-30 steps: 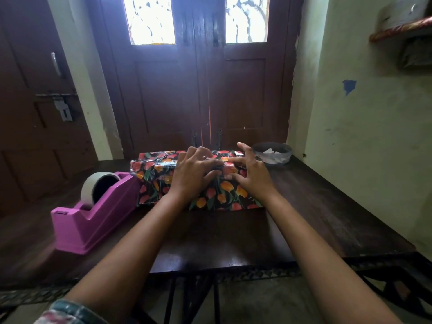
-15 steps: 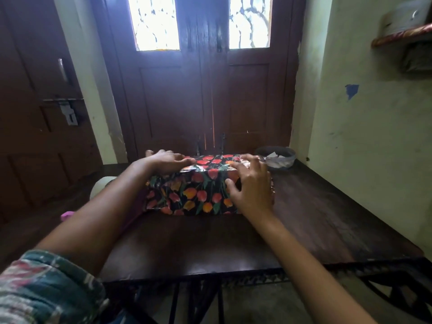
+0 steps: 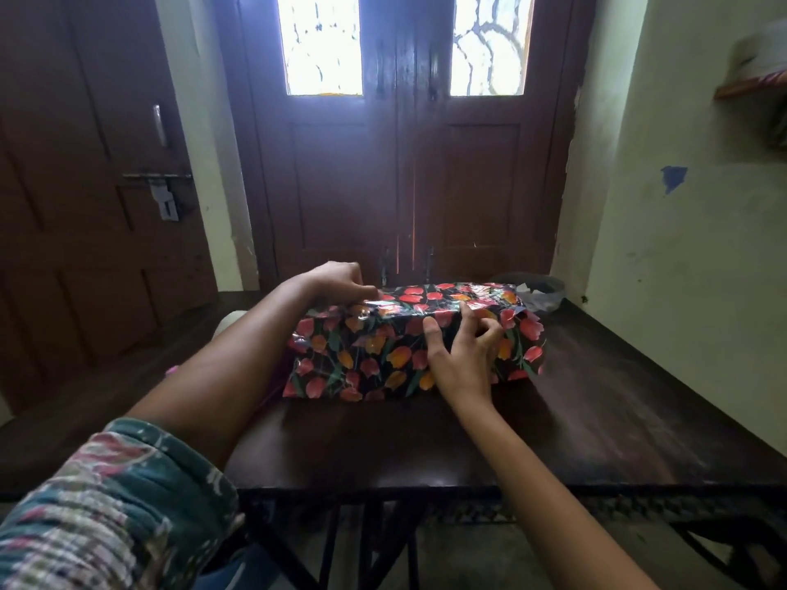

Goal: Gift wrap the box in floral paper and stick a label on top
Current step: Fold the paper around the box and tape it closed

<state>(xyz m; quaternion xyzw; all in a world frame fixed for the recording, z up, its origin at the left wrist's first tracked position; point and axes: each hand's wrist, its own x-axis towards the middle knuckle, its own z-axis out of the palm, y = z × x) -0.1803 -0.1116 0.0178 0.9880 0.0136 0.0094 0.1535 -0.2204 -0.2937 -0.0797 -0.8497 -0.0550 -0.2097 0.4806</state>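
The box (image 3: 366, 355), wrapped in black paper with red and orange tulips, lies on the dark wooden table (image 3: 575, 419). My left hand (image 3: 340, 281) rests curled on the box's top left corner, fingertips on the paper. My right hand (image 3: 462, 355) lies against the box's front face near its right end, fingers bent and spread, the fingertips reaching the top front edge. No label shows on the box.
A dark bowl (image 3: 536, 289) with paper scraps stands behind the box's right end. My left forearm hides most of the tape dispenser; a pale bit of its tape roll (image 3: 230, 319) shows. Double doors stand behind the table, a wall on the right.
My left hand moved from the box's middle to its top left corner. The right hand slid down onto the front face. The camera shifted, and my left arm now covers the pink dispenser.
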